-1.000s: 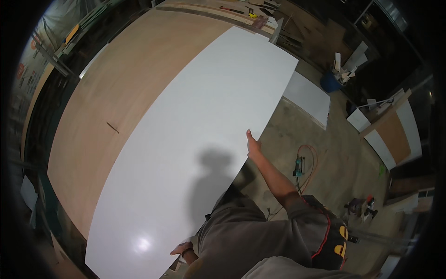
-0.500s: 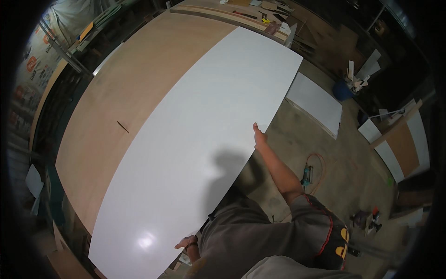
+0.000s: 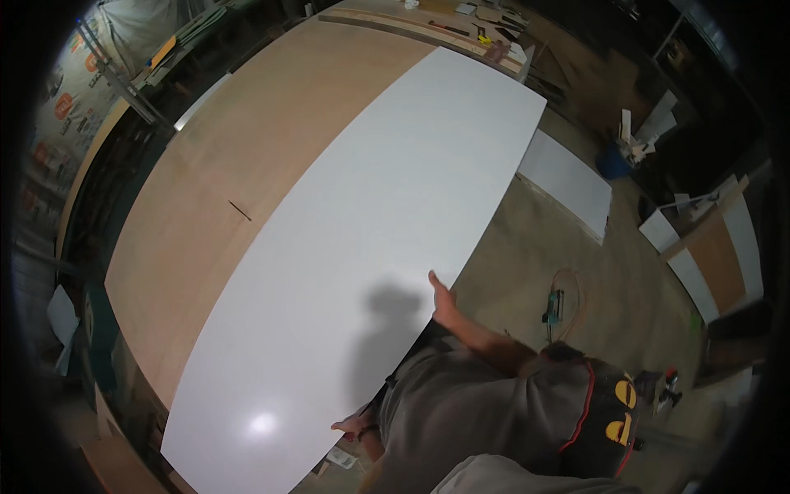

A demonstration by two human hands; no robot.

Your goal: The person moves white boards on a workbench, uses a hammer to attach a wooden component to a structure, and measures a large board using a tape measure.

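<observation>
A large white panel [image 3: 354, 247] lies flat on a wide brown plywood table [image 3: 230, 165] and hangs over the table's right side. My right hand [image 3: 442, 296] grips the panel's right long edge about halfway along, thumb on top. My left hand [image 3: 354, 425] holds the same edge close to the near corner, its fingers partly hidden under the board. My grey-shirted body and a black tool pouch [image 3: 605, 407] press against that edge. My shadow falls on the panel between my hands.
A short dark mark [image 3: 239, 211] shows on the plywood. Tools and scraps lie at the table's far end [image 3: 485, 33]. On the concrete floor to the right are a smaller white panel [image 3: 568, 185], a green power tool with an orange cord [image 3: 555, 305], a blue bucket [image 3: 613, 160] and leaning boards [image 3: 716, 255].
Both hands stay on the panel's right edge. The view has tipped, so my hands and the panel sit lower in the picture; the panel's place on the table looks about the same.
</observation>
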